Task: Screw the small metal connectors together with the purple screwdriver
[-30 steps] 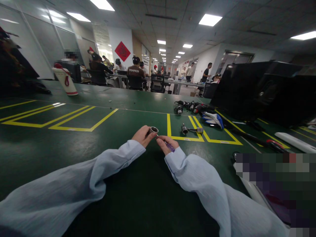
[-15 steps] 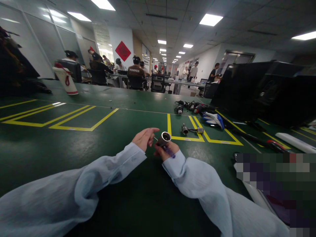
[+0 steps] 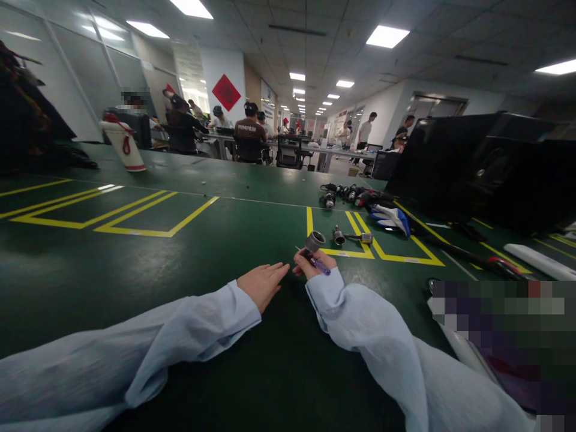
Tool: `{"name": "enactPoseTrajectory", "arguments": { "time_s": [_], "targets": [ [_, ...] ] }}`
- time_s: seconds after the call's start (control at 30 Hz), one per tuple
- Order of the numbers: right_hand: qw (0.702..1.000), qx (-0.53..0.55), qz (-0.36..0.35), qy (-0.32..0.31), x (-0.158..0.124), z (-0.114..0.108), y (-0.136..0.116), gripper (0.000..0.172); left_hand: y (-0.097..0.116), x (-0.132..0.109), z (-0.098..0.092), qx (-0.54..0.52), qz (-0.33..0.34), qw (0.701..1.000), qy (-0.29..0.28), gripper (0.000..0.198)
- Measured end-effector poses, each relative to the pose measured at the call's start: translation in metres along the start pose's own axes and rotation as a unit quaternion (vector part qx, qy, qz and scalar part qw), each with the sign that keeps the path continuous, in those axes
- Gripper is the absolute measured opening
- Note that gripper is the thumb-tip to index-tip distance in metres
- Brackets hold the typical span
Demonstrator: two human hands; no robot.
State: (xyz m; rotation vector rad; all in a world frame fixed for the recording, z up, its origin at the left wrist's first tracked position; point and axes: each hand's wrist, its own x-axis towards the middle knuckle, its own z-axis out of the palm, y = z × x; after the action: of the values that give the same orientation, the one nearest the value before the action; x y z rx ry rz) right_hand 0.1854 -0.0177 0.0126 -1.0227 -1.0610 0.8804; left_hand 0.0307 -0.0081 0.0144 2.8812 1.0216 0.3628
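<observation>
My right hand (image 3: 310, 264) is closed around a hollow metal cylinder (image 3: 314, 241), its open end tilted up, and a purple-handled screwdriver (image 3: 321, 266) with a thin shaft pointing left. To the left, my left hand (image 3: 263, 285) lies low over the green table, palm down, fingers stretched out and holding nothing. Its fingertips are a short way from the right hand. Just beyond the right hand, two more metal pieces lie by the yellow tape: a short cup-shaped one (image 3: 339, 236) and one with a stem (image 3: 366, 238).
Dark cabled tools (image 3: 330, 199) and a blue-and-white glove (image 3: 389, 219) lie at the back right. Black monitors (image 3: 441, 168) stand behind them. A white cup (image 3: 123, 144) stands at the back left. Yellow tape marks the green tabletop (image 3: 216, 252). People sit at desks farther off.
My left hand has dropped away from the metal cylinder and flattened, its fingers straightening. My right hand has shifted slightly right and up, tilting the cylinder and screwdriver.
</observation>
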Motion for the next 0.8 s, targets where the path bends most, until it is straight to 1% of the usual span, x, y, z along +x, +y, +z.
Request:
{"name": "enactPoseTrajectory", "arguments": {
  "time_s": [0.07, 0.1, 0.13, 0.2, 0.27, 0.3, 0.37, 0.4, 0.43, 0.47, 0.53, 0.6, 0.7, 0.73, 0.8],
  "targets": [
    [1.0, -0.01, -0.004, -0.008, -0.002, 0.002, -0.001, 0.019, -0.002, -0.001, -0.001, -0.016, -0.003, 1.0, 0.007, 0.043],
    [1.0, -0.021, -0.01, -0.008, -0.003, 0.003, -0.001, 0.019, -0.003, -0.001, -0.003, -0.029, -0.011, 0.999, 0.021, 0.043],
    [0.999, -0.034, -0.018, -0.006, -0.005, 0.005, -0.001, 0.017, -0.004, -0.001, -0.007, -0.046, -0.02, 0.998, 0.045, 0.043],
    [0.997, -0.067, -0.035, -0.002, -0.008, 0.007, -0.002, 0.014, -0.002, -0.002, -0.016, -0.097, -0.034, 0.988, 0.117, 0.045],
    [0.992, -0.11, -0.064, -0.018, -0.013, 0.009, -0.002, 0.011, 0.003, -0.002, -0.028, -0.169, -0.015, 0.968, 0.182, 0.049],
    [0.986, -0.134, -0.093, -0.034, -0.016, 0.009, -0.003, 0.009, 0.007, -0.001, -0.033, -0.207, 0.002, 0.958, 0.196, 0.053],
    [0.965, -0.181, -0.171, -0.078, -0.022, 0.01, -0.006, 0.01, 0.016, -0.001, -0.041, -0.265, 0.023, 0.944, 0.197, 0.059],
    [0.953, -0.2, -0.205, -0.103, -0.025, 0.011, -0.008, 0.012, 0.02, -0.002, -0.044, -0.283, 0.026, 0.94, 0.189, 0.058],
    [0.942, -0.214, -0.227, -0.127, -0.028, 0.011, -0.01, 0.014, 0.023, -0.002, -0.045, -0.297, 0.027, 0.937, 0.18, 0.056],
    [0.935, -0.221, -0.234, -0.15, -0.03, 0.012, -0.011, 0.016, 0.025, -0.004, -0.046, -0.307, 0.027, 0.936, 0.172, 0.051],
    [0.935, -0.209, -0.219, -0.185, -0.032, 0.013, -0.012, 0.018, 0.023, -0.006, -0.047, -0.321, 0.028, 0.933, 0.162, 0.042],
    [0.95, -0.168, -0.183, -0.191, -0.031, 0.014, -0.008, 0.019, 0.014, -0.01, -0.048, -0.319, 0.024, 0.933, 0.164, 0.039],
    [0.983, -0.066, -0.081, -0.151, -0.027, 0.017, 0.004, 0.023, -0.008, -0.014, -0.05, -0.263, 0.011, 0.951, 0.16, 0.038],
    [0.99, -0.033, -0.044, -0.133, -0.025, 0.017, 0.009, 0.025, -0.015, -0.015, -0.051, -0.228, 0.014, 0.963, 0.145, 0.036],
    [0.994, 0.013, 0.004, -0.111, -0.022, 0.018, 0.017, 0.03, -0.025, -0.016, -0.05, -0.147, 0.039, 0.985, 0.086, 0.035]
  ]
}}
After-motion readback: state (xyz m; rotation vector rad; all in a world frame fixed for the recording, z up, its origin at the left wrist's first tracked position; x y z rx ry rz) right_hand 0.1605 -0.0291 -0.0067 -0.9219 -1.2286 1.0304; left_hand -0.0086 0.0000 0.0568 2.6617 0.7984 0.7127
